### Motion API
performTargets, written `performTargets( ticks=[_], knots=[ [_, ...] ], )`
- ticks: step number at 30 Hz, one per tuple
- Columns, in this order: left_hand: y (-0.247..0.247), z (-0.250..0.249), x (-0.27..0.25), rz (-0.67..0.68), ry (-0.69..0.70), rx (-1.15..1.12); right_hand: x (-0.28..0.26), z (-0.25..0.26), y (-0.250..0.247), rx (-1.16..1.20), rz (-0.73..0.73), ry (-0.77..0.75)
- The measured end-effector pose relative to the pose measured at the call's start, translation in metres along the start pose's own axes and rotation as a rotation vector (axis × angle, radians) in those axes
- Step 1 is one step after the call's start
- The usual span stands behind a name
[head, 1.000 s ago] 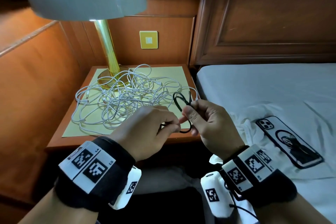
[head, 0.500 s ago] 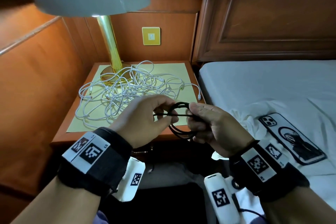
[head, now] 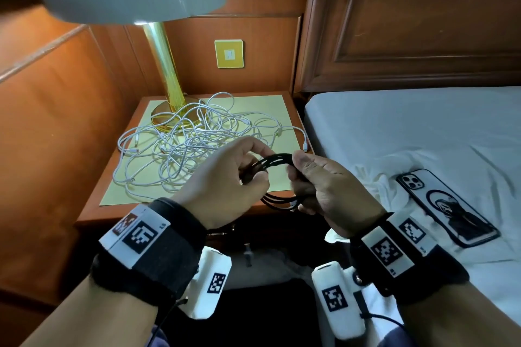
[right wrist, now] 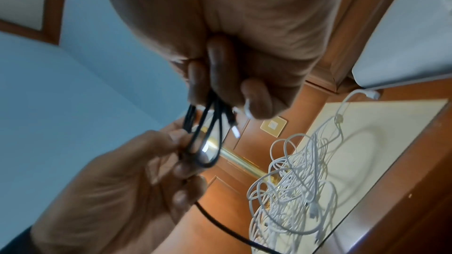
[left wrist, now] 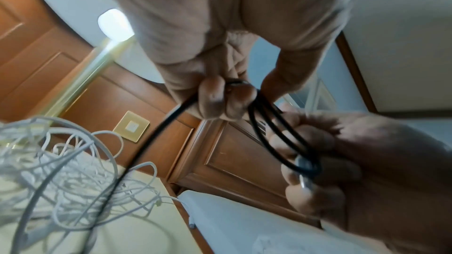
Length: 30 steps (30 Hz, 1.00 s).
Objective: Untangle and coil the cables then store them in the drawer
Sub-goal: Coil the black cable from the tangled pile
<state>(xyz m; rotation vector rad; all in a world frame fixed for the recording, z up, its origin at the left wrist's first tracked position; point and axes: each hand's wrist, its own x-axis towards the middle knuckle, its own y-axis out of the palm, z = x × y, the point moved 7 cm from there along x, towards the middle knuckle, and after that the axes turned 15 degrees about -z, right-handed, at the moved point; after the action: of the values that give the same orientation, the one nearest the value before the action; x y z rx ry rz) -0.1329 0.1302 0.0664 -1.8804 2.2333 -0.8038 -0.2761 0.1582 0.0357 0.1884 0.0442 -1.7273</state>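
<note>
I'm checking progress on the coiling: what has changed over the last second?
The black cable, one upright loop a second ago, is now several loops laid flatter between the hands. The left hand and right hand both still grip it. The white cables remain tangled on the nightstand.

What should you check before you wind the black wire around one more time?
1. Right hand grips the coiled loops: ok.
2. Left hand holds the black cable too: ok.
3. Black cable's loose tail free of the white cables: cannot tell.
4. White cables untangled: not ok, a heap on the nightstand.
5. Drawer open for storing: cannot tell, it is dark under the tabletop.
</note>
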Motion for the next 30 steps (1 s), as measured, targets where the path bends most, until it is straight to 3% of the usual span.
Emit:
performTargets(
  ticks=[8,15,18,24,30],
  knots=[
    [0.004,-0.001,0.002,-0.010,0.098,0.214,0.003,-0.006,-0.003,0.195,-0.128,0.119],
    [0.010,-0.003,0.001,0.002,0.190,0.297,0.004,-0.006,-0.001,0.051,-0.085,0.063],
    [0.007,-0.002,0.001,-0.013,0.127,0.226,0.004,-0.005,-0.001,0.051,-0.107,0.034],
    [-0.002,0.004,0.006,-0.072,0.020,-0.041,0.003,-0.005,-0.004,0.160,-0.036,0.172],
    [-0.011,0.013,0.011,-0.193,-0.064,-0.210,0.002,-0.002,-0.001,0.159,0.009,0.099]
  ],
)
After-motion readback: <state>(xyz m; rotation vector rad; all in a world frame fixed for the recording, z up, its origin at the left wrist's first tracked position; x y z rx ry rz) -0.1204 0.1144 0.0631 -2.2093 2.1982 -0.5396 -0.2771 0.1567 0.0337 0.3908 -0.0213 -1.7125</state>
